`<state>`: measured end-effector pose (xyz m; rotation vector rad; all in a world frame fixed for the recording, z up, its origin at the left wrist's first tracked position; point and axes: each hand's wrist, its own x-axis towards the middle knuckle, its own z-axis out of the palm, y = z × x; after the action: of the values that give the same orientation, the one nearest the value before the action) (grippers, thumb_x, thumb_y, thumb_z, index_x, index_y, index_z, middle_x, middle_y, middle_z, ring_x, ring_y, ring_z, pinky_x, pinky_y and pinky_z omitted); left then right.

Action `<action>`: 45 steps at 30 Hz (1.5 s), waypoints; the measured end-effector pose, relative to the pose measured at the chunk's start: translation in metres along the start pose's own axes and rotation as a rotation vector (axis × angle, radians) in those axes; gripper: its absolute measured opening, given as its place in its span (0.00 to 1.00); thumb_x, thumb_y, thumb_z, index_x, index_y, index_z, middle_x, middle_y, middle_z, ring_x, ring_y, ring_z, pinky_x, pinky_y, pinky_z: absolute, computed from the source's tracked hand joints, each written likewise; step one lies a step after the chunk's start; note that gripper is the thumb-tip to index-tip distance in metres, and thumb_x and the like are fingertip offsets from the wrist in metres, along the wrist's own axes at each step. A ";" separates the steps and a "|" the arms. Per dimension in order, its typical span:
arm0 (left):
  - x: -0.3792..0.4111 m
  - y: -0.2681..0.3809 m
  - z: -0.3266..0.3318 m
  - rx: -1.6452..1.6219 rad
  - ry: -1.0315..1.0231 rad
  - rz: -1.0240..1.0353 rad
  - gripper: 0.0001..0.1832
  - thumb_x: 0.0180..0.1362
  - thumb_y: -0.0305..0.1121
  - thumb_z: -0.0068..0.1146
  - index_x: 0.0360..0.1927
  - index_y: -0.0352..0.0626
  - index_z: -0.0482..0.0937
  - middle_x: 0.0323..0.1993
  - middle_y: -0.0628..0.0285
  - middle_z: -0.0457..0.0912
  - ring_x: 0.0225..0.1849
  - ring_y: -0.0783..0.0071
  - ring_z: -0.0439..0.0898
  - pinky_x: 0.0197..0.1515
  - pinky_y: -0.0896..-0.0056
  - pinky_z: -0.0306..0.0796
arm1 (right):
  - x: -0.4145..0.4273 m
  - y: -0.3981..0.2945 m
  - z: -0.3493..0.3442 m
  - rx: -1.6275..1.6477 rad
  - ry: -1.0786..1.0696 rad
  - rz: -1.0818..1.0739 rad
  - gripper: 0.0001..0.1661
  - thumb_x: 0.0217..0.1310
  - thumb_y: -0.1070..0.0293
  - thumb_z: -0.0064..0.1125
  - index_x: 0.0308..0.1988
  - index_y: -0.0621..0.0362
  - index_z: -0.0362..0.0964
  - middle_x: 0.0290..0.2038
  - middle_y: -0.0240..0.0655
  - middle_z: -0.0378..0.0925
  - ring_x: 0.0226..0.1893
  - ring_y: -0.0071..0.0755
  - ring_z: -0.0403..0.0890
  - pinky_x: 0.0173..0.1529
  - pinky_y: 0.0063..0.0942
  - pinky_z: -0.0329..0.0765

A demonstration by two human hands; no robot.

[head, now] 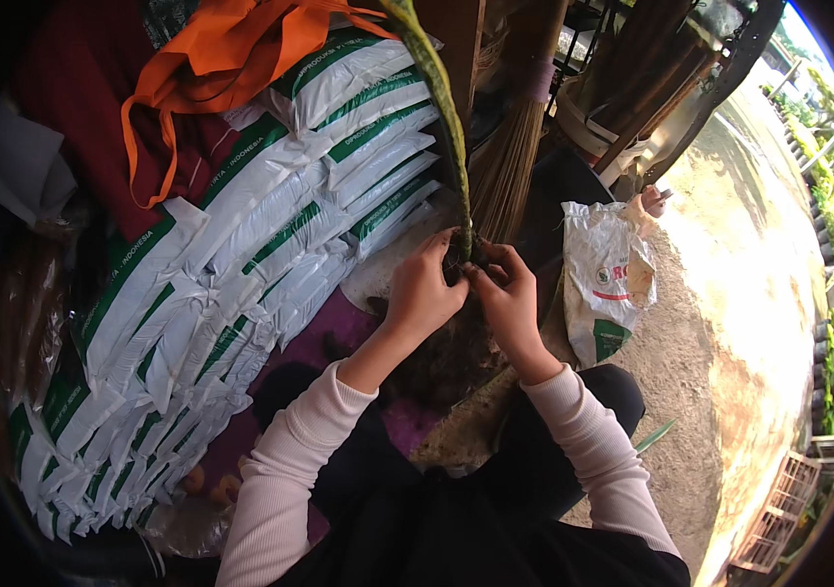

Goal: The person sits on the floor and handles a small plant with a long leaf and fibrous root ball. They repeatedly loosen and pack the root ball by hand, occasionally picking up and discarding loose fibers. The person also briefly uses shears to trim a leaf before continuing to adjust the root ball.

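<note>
A long, narrow snake plant leaf [437, 81], green with yellowish edges, stands nearly upright before me and runs out at the top of the view. Both hands meet at its base, where dark soil and thin roots show. My left hand [424, 286] holds the base from the left, thumb and fingers curled around it. From the right, my right hand [508, 290] pinches the same spot between thumb and fingers. Below my hands, dark loose soil [453, 359] lies on a purple sheet [413, 424] between my knees. My fingers partly hide the root end.
Stacked white-and-green plastic packs [241, 249] fill the left, with an orange cloth bag [219, 55] on top. Ahead stands a stick broom [512, 161]. A crumpled white sack [607, 282] lies on the concrete ground [673, 411] to the right. A plastic crate [776, 510] sits at far right.
</note>
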<state>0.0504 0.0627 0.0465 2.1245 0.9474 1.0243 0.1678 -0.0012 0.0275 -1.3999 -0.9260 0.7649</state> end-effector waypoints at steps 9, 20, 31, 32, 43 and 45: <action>0.030 0.002 -0.032 -0.867 -0.122 0.049 0.29 0.53 0.34 0.60 0.59 0.39 0.68 0.49 0.58 0.75 0.49 0.73 0.74 0.52 0.72 0.65 | 0.014 -0.039 -0.036 0.532 -0.436 0.146 0.20 0.58 0.74 0.58 0.51 0.64 0.67 0.45 0.31 0.74 0.44 0.21 0.74 0.49 0.22 0.73; 0.011 0.003 0.003 -0.402 -0.097 -0.054 0.30 0.46 0.31 0.66 0.55 0.38 0.70 0.43 0.56 0.79 0.48 0.75 0.76 0.54 0.72 0.67 | 0.012 0.019 -0.028 0.326 -0.233 0.252 0.18 0.56 0.72 0.60 0.47 0.62 0.67 0.42 0.30 0.73 0.40 0.20 0.75 0.43 0.21 0.73; 0.002 -0.005 0.019 -0.952 -0.290 -0.362 0.16 0.51 0.25 0.63 0.43 0.38 0.73 0.30 0.62 0.79 0.34 0.75 0.80 0.41 0.74 0.74 | 0.001 0.013 -0.038 0.166 -0.343 0.466 0.33 0.57 0.53 0.60 0.57 0.52 0.58 0.49 0.25 0.69 0.48 0.21 0.71 0.45 0.31 0.71; 0.002 -0.007 0.021 -1.078 -0.288 -0.416 0.14 0.52 0.25 0.62 0.42 0.38 0.73 0.29 0.62 0.79 0.33 0.74 0.80 0.40 0.73 0.75 | 0.002 0.008 -0.036 0.199 -0.305 0.488 0.28 0.56 0.64 0.61 0.53 0.61 0.59 0.49 0.37 0.69 0.50 0.29 0.72 0.51 0.28 0.71; 0.019 -0.007 -0.006 -1.101 -0.249 -0.435 0.15 0.55 0.31 0.61 0.44 0.37 0.74 0.20 0.66 0.71 0.23 0.75 0.74 0.31 0.71 0.71 | -0.010 -0.038 -0.039 -0.215 -0.168 -0.229 0.12 0.48 0.74 0.62 0.37 0.62 0.77 0.34 0.38 0.77 0.38 0.33 0.81 0.46 0.26 0.74; 0.017 -0.009 -0.005 -1.166 -0.243 -0.420 0.14 0.54 0.28 0.61 0.43 0.37 0.74 0.22 0.65 0.74 0.25 0.77 0.75 0.32 0.75 0.71 | -0.025 -0.048 -0.031 -0.307 -0.139 -0.274 0.11 0.47 0.73 0.64 0.36 0.61 0.77 0.37 0.38 0.78 0.41 0.34 0.80 0.47 0.28 0.74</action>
<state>0.0506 0.0824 0.0491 0.9851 0.4324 0.7668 0.1797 -0.0397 0.0745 -1.4543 -1.3574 0.5323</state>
